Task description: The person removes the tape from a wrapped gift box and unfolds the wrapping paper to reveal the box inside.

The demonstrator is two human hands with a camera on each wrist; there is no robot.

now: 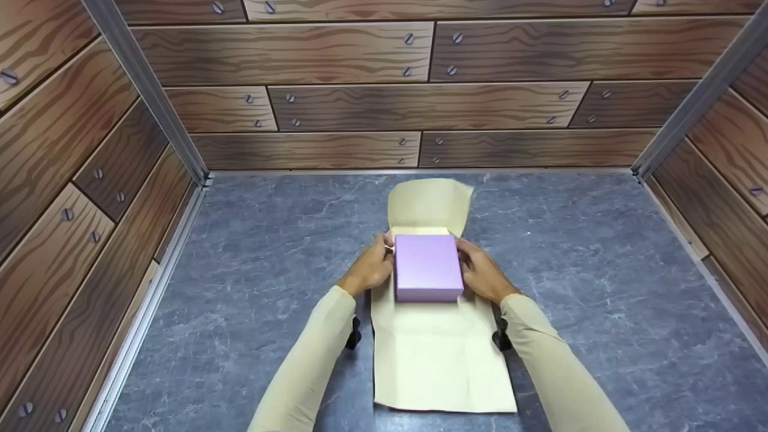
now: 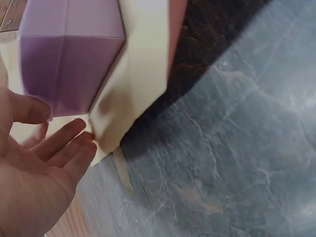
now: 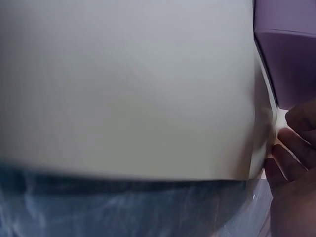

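Note:
A purple box [image 1: 427,264] sits on a long sheet of cream paper [image 1: 441,366], shown in the head view. The sheet's far end curls upward behind the box. My left hand [image 1: 373,264] is at the box's left side; in the left wrist view its thumb [image 2: 32,109] is by the lower box corner and its extended fingers [image 2: 74,148] reach the paper's edge. At the box's right side is my right hand [image 1: 482,273]. In the right wrist view its fingertips [image 3: 276,165] touch the creased paper beside the box. Parts of the fingers are hidden behind the box in the head view.
A dark blue marbled surface [image 1: 270,270] lies under the paper. Wood-patterned walls [image 1: 360,108] stand at the back and both sides, with metal strips [image 1: 150,90] at the corners. Black wrist devices [image 1: 354,336] show under both forearms.

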